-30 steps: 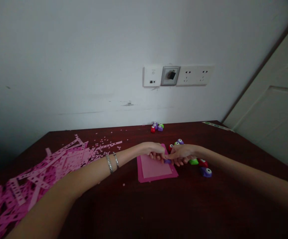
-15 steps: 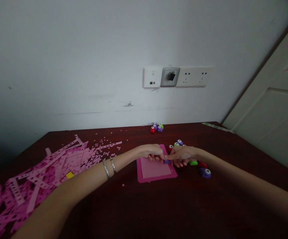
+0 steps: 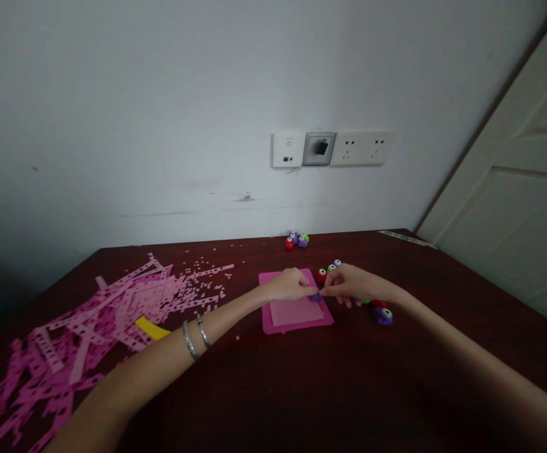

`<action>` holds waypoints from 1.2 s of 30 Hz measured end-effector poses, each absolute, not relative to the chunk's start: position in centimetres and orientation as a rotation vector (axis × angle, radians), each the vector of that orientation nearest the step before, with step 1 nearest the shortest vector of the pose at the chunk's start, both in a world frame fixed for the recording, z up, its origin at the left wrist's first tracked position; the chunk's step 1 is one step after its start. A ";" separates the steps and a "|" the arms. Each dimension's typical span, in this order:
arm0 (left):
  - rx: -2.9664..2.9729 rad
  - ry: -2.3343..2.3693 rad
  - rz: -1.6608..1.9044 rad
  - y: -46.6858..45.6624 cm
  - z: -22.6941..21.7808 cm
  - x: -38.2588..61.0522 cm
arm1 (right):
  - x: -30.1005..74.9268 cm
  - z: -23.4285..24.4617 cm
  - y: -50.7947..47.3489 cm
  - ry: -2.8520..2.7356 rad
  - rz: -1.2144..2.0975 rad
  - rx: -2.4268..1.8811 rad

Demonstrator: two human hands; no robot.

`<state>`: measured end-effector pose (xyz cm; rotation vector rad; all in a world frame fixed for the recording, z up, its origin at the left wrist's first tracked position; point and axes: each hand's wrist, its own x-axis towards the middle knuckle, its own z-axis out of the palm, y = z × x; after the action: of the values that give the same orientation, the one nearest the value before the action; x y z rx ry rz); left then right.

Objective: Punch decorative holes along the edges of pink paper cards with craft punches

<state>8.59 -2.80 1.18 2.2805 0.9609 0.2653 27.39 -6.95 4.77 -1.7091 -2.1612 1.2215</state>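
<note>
Both hands meet over the right edge of the pink sheets point(image 3: 296, 313), a pale one on darker pink, lying flat on the dark table point(image 3: 273, 390). A small purple toy point(image 3: 316, 297) sits between the fingertips at that edge. Left hand point(image 3: 292, 284): fingers curled, tips at the toy's left; how tightly closed, cannot tell. Right hand point(image 3: 349, 284): thumb and forefinger drawn close at its right, other fingers loosely bent; grip or mere touch, cannot tell. Coming from both sides probably keeps the toy steady. Red toy point(image 3: 321, 275) just beyond the right hand, purple eyed toy point(image 3: 383, 316) to its right, both seemingly kept within reach. Far cluster of toys point(image 3: 296, 240) near the wall, perhaps set aside. Punched strips point(image 3: 131, 302) heap at left, apart from the sheets.
</note>
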 end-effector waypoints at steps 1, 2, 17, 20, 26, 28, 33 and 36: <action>2.307 0.947 0.311 -3.1 1.3 8.4 | 27.4 4.9 -7.1 -2.152 1.191 -1.724; 2.321 0.945 0.343 -3.4 1.4 8.1 | 27.5 4.9 -7.1 -2.152 1.161 -1.725; 2.497 1.083 0.014 -3.9 0.7 4.0 | 26.9 2.3 -6.5 -2.584 0.583 -1.349; 2.475 1.069 0.007 -3.9 0.7 4.1 | 27.0 2.1 -6.4 -2.538 0.645 -1.359; 2.432 1.073 0.018 -3.8 0.5 4.1 | 27.4 2.0 -6.1 -2.529 0.645 -1.333; 2.428 1.080 0.014 -3.7 0.5 4.0 | 27.7 2.0 -6.0 -2.540 0.625 -1.321; 2.427 1.098 -0.009 -3.8 0.5 4.0 | 28.8 2.5 -5.8 -2.561 0.581 -1.438; 2.434 1.089 -0.004 -3.8 0.5 3.9 | 29.5 2.9 -5.8 -2.569 0.561 -1.525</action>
<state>3.95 -3.78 0.55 2.4344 1.0889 -0.0044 29.50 -5.77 2.86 -1.5254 -2.5688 0.5614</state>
